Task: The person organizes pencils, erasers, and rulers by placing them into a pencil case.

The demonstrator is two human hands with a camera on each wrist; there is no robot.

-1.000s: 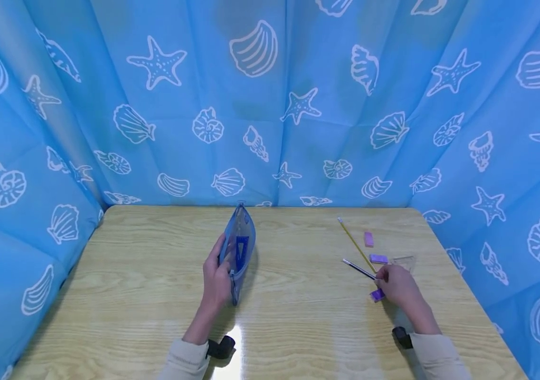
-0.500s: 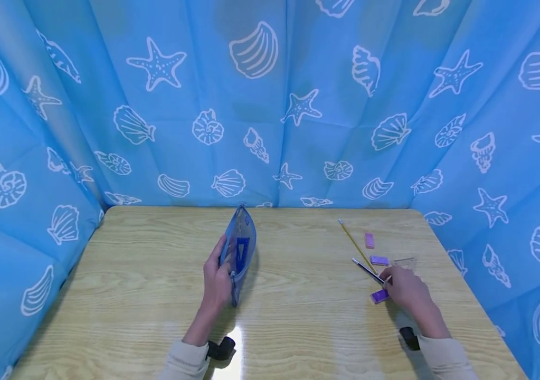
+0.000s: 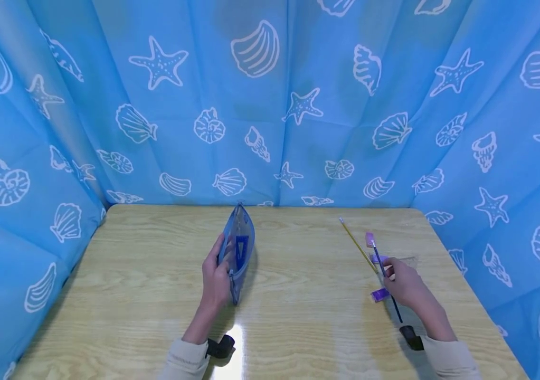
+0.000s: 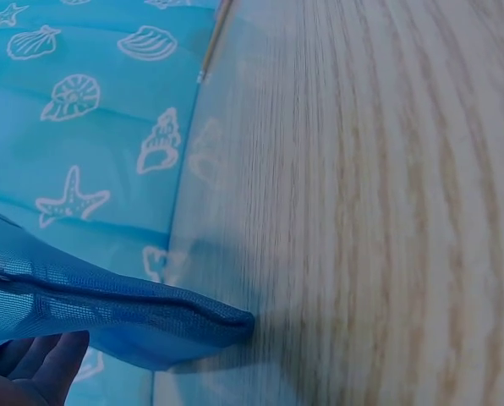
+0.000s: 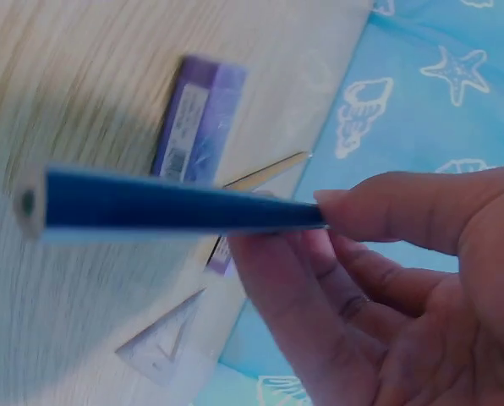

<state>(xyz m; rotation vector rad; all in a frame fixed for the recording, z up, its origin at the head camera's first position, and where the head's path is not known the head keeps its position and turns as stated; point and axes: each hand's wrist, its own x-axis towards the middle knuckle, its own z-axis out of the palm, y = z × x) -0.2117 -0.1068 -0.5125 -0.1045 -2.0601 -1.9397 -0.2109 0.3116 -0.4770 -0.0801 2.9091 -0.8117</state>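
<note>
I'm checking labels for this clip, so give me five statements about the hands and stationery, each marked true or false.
1. The bare left hand grips a blue mesh pouch. True.
2. The pouch is closed. False: its mouth gapes, showing a blue piece with a triangular cut-out.
3. The bare right hand pinches a dark blue pencil. True.
4. Only one pencil is in view. False: a slender yellow pencil lies on the wood-grain table.
5. A clear triangular set square lies on the table. True.
</note>
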